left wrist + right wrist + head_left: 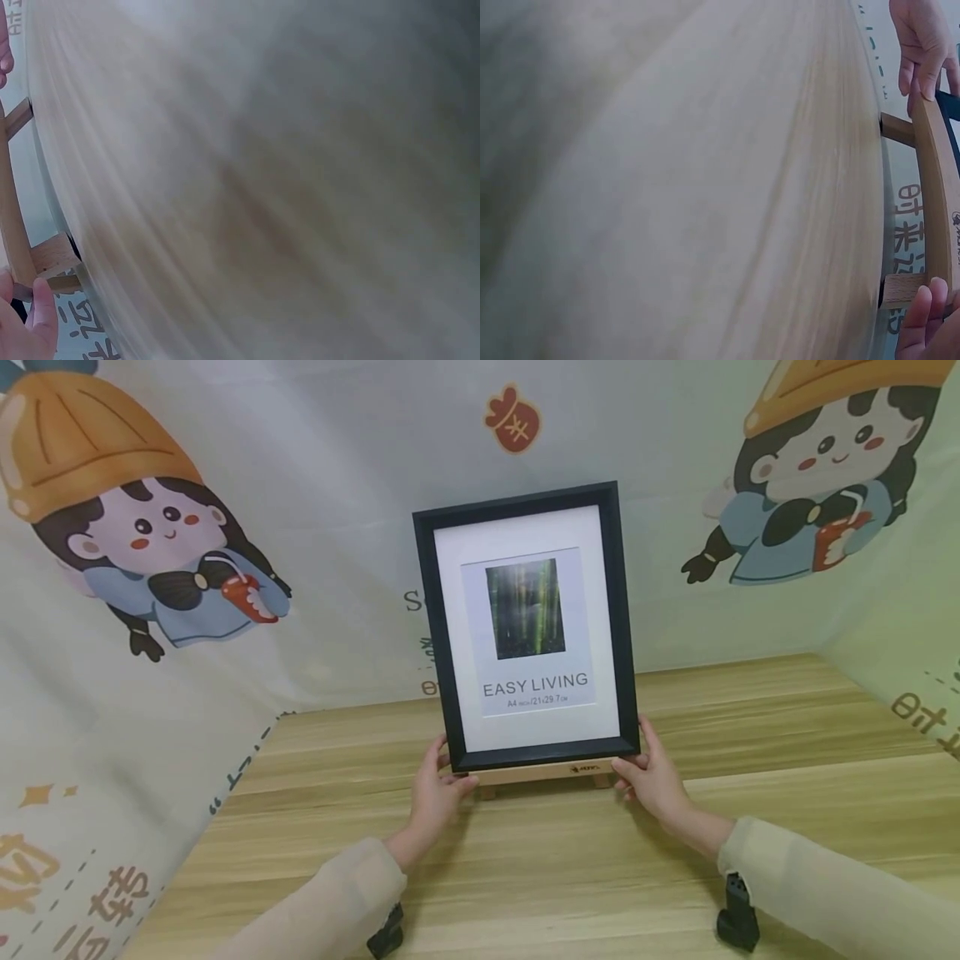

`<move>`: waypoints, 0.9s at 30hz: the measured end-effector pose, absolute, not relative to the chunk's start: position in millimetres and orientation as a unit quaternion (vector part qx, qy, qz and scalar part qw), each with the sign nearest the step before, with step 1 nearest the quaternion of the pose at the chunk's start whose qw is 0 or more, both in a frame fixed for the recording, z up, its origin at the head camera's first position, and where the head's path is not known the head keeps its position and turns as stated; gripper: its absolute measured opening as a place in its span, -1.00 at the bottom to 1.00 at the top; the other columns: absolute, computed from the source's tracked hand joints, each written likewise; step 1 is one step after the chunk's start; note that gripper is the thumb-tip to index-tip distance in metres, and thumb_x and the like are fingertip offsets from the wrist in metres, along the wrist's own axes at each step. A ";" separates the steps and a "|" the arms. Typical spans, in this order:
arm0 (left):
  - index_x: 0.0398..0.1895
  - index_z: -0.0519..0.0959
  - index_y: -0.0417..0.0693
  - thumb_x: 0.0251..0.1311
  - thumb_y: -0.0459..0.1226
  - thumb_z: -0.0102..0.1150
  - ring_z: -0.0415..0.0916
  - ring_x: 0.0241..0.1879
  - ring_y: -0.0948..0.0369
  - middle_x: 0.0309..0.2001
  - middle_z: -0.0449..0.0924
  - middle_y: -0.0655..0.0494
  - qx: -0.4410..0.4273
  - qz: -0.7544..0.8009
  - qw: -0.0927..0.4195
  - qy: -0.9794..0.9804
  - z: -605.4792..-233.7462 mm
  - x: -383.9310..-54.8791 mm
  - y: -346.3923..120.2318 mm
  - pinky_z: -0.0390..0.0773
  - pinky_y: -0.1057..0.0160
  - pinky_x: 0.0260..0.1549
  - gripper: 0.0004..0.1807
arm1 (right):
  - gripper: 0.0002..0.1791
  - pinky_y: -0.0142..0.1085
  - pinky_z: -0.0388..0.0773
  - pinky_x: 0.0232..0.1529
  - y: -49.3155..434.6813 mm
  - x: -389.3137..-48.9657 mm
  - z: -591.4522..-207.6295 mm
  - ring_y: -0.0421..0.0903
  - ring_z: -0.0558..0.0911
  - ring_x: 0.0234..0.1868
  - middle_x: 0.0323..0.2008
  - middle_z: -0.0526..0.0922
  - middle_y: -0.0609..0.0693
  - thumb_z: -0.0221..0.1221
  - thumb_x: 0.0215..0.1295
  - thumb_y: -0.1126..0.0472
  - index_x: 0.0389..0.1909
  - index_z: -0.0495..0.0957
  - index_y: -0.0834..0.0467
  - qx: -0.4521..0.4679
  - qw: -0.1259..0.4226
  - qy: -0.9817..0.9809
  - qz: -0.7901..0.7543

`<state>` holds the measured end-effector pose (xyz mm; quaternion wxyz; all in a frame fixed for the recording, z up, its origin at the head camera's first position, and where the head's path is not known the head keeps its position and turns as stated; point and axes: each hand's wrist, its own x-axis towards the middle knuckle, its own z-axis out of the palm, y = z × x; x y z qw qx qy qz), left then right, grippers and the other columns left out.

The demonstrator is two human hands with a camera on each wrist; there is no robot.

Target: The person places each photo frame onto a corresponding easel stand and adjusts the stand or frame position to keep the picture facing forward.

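Observation:
A black picture frame [627, 635] with a white mat and a small bamboo print leans back on a wooden tabletop easel [525, 774]. The words "EASY LIVING" show below the print. At the easel's left end, my left hand [437, 789] grips the ledge, thumb in front and fingers behind. My right hand [656, 781] pinches the opposite end beside the frame's lower corner. Both wrist views show the easel's ledge [934, 187] with short legs under it on the table. Most of the easel is hidden behind the frame.
The wood-grain table [540, 877] runs up to a pale cloth backdrop [337, 568] with printed cartoon figures and lettering, which also hangs along both sides. Black devices [738, 914] sit under the sleeve cuffs.

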<state>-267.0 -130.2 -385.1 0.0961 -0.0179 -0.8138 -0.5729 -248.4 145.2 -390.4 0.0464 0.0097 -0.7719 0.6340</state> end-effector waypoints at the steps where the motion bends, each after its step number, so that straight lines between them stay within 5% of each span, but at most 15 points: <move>1: 0.32 0.13 -0.23 -0.13 -0.62 0.25 0.57 -0.28 -0.04 0.04 0.38 -0.39 -0.017 -0.573 0.096 -0.814 -385.2 -266.6 -130.6 0.62 0.23 -0.32 -0.14 | -0.13 -0.43 0.45 -0.62 145.1 -248.4 -390.4 -0.26 0.50 -0.64 -0.51 0.57 0.06 0.00 0.28 0.45 0.43 -0.34 0.08 0.010 0.042 -0.766 0.642; 11: 0.34 0.03 -0.28 -0.15 -0.59 0.28 0.55 -0.22 -0.10 0.11 0.31 -0.41 -0.022 -0.574 0.081 -0.815 -386.8 -264.6 -137.7 0.62 0.21 -0.28 -0.07 | -0.12 -0.38 0.60 -0.44 158.7 -250.1 -389.3 -0.25 0.60 -0.53 -0.44 0.55 -0.10 -0.02 0.31 0.40 0.42 -0.42 0.13 0.045 -0.039 -0.716 0.696; 15: 0.37 -0.04 -0.28 -0.10 -0.56 0.27 0.52 -0.12 -0.14 0.18 0.25 -0.40 -0.036 -0.577 0.057 -0.814 -382.1 -263.0 -140.8 0.60 0.19 -0.20 -0.05 | -0.17 -0.38 0.60 -0.42 164.7 -249.3 -383.6 -0.26 0.61 -0.49 -0.23 0.55 0.24 -0.03 0.35 0.30 0.41 -0.40 0.20 0.044 -0.051 -0.720 0.691; 18: 0.38 -0.09 -0.26 -0.06 -0.49 0.29 0.46 -0.03 -0.18 0.24 0.17 -0.37 -0.047 -0.571 0.039 -0.819 -377.6 -261.3 -146.2 0.56 0.11 -0.11 -0.03 | -0.16 -0.38 0.61 -0.38 169.7 -245.8 -378.2 -0.25 0.62 -0.43 0.12 0.28 0.51 -0.05 0.38 0.19 0.39 -0.44 0.25 0.042 -0.076 -0.734 0.674; 21: 0.40 -0.15 -0.21 -0.03 -0.42 0.30 0.36 0.08 -0.22 0.30 0.08 -0.33 -0.060 -0.557 0.023 -0.828 -373.4 -260.7 -155.8 0.50 0.03 -0.03 0.01 | -0.16 -0.33 0.62 -0.34 176.9 -241.8 -373.9 -0.18 0.63 -0.36 0.23 0.08 0.55 -0.07 0.39 0.11 0.38 -0.43 0.30 0.050 -0.088 -0.758 0.644; 27: 0.41 -0.17 -0.18 -0.03 -0.36 0.32 0.21 0.17 -0.28 0.35 -0.03 -0.31 -0.083 -0.515 0.023 -0.853 -368.9 -258.4 -179.8 0.41 -0.07 0.06 0.04 | -0.20 -0.17 0.61 -0.30 196.7 -234.9 -366.6 0.15 0.59 -0.18 0.20 0.13 0.55 -0.07 0.39 0.05 0.38 -0.29 0.35 0.098 -0.021 -0.849 0.518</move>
